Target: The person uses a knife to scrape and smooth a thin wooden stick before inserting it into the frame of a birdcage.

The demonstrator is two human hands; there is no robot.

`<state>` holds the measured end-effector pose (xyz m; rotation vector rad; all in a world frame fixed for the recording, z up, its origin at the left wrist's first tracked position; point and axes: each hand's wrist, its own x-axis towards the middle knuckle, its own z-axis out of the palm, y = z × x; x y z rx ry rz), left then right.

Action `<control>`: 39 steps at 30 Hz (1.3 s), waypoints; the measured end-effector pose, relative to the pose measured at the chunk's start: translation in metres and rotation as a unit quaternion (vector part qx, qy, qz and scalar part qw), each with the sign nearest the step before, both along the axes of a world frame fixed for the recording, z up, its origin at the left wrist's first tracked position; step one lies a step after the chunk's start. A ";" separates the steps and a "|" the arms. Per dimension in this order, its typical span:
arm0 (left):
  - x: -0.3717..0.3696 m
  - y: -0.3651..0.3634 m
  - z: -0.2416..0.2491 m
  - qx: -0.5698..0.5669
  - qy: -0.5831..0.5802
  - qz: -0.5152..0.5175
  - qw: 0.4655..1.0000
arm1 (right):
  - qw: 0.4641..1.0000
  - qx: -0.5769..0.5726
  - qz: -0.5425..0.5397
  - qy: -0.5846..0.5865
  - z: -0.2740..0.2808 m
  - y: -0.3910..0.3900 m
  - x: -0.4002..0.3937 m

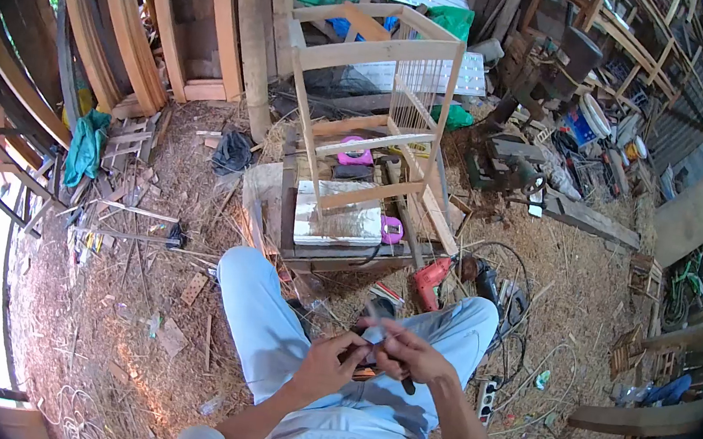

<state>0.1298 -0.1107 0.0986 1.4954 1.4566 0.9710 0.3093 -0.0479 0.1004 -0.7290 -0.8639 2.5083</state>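
Observation:
Above my lap, my left hand (326, 366) is closed in a pinch beside the right one; what sits between its fingertips is too small to make out. My right hand (416, 355) is wrapped round a knife, whose dark handle (408, 386) pokes out below the palm. A pale, blurred blade (374, 314) points up and away from that hand. Beyond my knees a light wooden frame (377, 50) with thin vertical rods along one side stands on a low wooden bench (320, 257).
A red power drill (430, 282) lies by my right knee, its cable looping right. Pink tape measures (391, 230) rest on the bench. A power strip (485, 400) is on the shaving-strewn floor. Curved timber pieces (121, 24) lean at the left, and a vise (499, 163) stands at the right.

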 end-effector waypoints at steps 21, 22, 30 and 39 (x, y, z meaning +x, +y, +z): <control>-0.061 -0.044 0.009 -0.143 -0.020 0.006 0.990 | 0.898 0.156 -0.293 -0.288 0.004 0.060 0.095; -0.069 -0.043 0.006 -0.144 -0.018 0.005 0.989 | 0.890 0.140 -0.326 -0.287 0.017 0.064 0.108; -0.041 0.014 0.011 0.029 -0.007 0.153 0.988 | 0.953 0.175 -0.176 -0.175 0.008 0.022 0.016; -0.021 0.015 0.025 0.121 0.053 0.036 0.991 | 0.997 0.078 -0.012 0.018 0.007 0.027 -0.020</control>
